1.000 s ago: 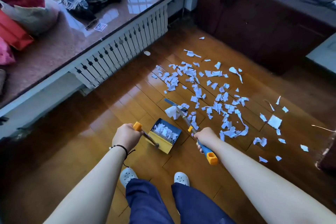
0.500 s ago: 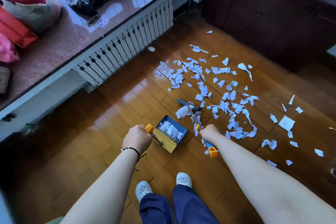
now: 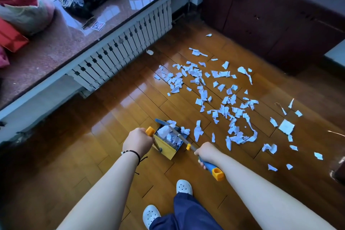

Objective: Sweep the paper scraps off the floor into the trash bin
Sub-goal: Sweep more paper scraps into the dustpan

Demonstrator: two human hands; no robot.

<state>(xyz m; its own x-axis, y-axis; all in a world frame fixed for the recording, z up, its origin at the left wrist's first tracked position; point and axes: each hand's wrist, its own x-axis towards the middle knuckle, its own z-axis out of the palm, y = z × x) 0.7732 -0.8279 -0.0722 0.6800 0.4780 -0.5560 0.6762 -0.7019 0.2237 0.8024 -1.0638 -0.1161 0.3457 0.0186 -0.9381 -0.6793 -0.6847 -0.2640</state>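
Broom (image 3: 177, 133) head now sits at the dustpan (image 3: 169, 141) mouth – a second ago it was out among scraps (image 3: 224, 99). Left hand (image 3: 137, 142) grips the pan handle, right hand (image 3: 207, 153) the broom (most scraps remain).

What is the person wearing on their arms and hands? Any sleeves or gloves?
No sleeves and no gloves: both forearms are bare all the way down. The left hand has a thin black bracelet round its wrist, with a small loose end of cord hanging off it. The right hand wears nothing at all, no ring or watch that shows.
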